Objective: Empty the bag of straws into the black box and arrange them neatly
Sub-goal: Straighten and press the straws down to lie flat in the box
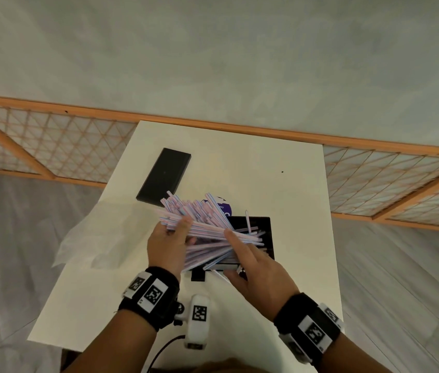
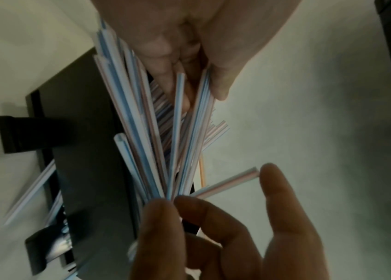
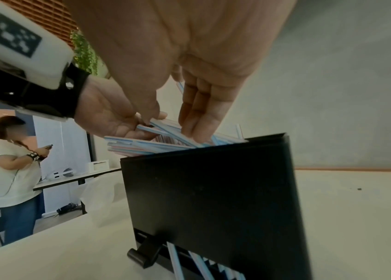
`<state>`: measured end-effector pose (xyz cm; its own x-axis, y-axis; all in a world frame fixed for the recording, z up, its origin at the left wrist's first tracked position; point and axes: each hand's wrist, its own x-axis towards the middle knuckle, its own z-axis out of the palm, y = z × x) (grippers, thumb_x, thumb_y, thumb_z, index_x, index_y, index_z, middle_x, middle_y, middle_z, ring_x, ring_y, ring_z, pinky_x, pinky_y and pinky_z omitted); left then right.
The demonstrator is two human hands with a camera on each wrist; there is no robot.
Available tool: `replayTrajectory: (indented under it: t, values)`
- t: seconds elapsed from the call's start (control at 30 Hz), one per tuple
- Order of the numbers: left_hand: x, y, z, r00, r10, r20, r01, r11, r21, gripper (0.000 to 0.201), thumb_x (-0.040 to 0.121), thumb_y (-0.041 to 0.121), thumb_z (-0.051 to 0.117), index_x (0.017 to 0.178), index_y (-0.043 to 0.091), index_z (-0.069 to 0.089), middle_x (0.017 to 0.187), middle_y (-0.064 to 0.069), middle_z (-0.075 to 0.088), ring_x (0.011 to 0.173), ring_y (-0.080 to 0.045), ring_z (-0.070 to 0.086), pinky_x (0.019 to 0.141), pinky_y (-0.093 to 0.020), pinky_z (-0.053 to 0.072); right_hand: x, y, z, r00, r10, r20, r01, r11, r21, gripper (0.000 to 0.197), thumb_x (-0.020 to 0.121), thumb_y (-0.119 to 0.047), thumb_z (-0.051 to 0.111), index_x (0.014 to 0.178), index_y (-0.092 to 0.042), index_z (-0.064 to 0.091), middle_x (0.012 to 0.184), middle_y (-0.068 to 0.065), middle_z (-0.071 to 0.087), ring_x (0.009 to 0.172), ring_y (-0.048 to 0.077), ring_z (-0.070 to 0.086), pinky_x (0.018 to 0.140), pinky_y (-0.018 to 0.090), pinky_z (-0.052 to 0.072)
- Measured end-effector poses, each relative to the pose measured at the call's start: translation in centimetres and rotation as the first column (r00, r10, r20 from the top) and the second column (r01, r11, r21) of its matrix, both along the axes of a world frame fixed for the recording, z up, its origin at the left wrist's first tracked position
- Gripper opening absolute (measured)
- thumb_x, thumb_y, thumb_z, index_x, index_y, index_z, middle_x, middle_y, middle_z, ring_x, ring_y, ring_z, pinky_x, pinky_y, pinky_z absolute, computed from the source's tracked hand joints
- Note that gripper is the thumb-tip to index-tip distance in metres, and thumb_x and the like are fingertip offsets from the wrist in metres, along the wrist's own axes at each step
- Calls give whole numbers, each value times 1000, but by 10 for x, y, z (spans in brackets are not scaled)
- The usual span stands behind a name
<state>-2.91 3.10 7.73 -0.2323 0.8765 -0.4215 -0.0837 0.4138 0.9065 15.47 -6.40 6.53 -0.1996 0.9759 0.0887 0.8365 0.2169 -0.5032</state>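
A fanned bundle of pink, blue and white striped straws [image 1: 207,224] lies across the open top of the black box [image 1: 268,238] on the white table. My left hand [image 1: 182,234] grips the bundle's left end, thumb on top and fingers underneath. In the right wrist view the left hand [image 3: 139,123] pinches the straws [image 3: 156,144] above the box [image 3: 209,199]. My right hand [image 1: 240,246] lays straight fingers [image 3: 197,121] on the bundle's right part. Some straws [image 3: 199,265] show through the slot at the box's foot. The left wrist view shows the straws [image 2: 156,132] running between both hands.
The black lid [image 1: 163,177] lies flat at the table's far left. The empty clear bag [image 1: 92,238] hangs over the table's left edge. A purple round thing [image 1: 225,207] sits behind the box. A person [image 3: 10,161] stands far off beside another table.
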Motion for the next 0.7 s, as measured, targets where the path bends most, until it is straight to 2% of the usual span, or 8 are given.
replayTrajectory:
  t: [0.1,0.17,0.27,0.37,0.43,0.5,0.63,0.7]
  values:
    - [0,-1,3,999,-28,-27,28,1000,5,18,88,27,75,103,17,73,94,-5,78,85,-26,76,81,-50,62,-11,8,-6,998,-18,-67,17,1000,-8,78,99,-52,51,161,-38,6,138,2,56,110,22,62,82,38,58]
    - [-4,1,5,997,-33,-62,33,999,-2,18,85,27,77,100,17,74,93,-3,78,84,-24,76,83,-52,61,-15,12,-4,986,-39,-160,31,998,-52,75,100,-53,51,158,-46,3,143,-2,50,121,19,57,92,37,55]
    - [-12,3,9,998,-55,-33,55,999,-1,22,82,32,79,98,18,73,94,-4,78,86,-25,76,83,-53,60,-13,13,3,950,-46,-308,27,997,-66,68,101,-48,53,158,-45,15,136,-6,49,119,11,56,98,35,52]
    - [-20,5,14,998,-49,-51,50,998,25,30,83,45,75,98,18,72,93,0,77,85,-17,75,80,-41,61,-3,8,5,913,-38,-406,34,999,-17,55,103,-33,51,155,-31,34,129,-7,51,115,9,56,97,33,51]
    - [-26,6,15,995,-32,-91,37,998,51,32,87,48,69,94,18,73,93,2,77,88,-15,74,84,-39,59,8,7,1,918,-63,-392,74,997,13,47,96,-18,51,143,-22,50,125,-6,53,109,8,56,92,33,53]
    - [-32,6,14,987,-26,-161,38,997,71,33,88,50,65,89,19,74,91,2,77,92,-16,72,89,-42,58,17,7,-6,947,-72,-312,83,996,22,44,87,-11,49,129,-18,59,122,-5,54,105,10,58,86,33,54]
    - [-35,2,14,971,-52,-234,82,989,120,16,92,34,66,92,19,72,92,1,76,93,-17,70,93,-45,56,24,3,-15,980,-18,-197,11,999,-36,47,81,-9,44,124,-19,60,118,-3,58,106,18,58,88,34,53]
    - [-33,-2,15,938,-105,-332,171,969,176,6,94,26,67,96,21,70,93,5,73,90,-9,68,91,-37,56,18,5,-12,982,11,-188,-19,999,-39,48,80,-5,43,123,-19,59,114,-1,61,103,20,59,88,35,54]
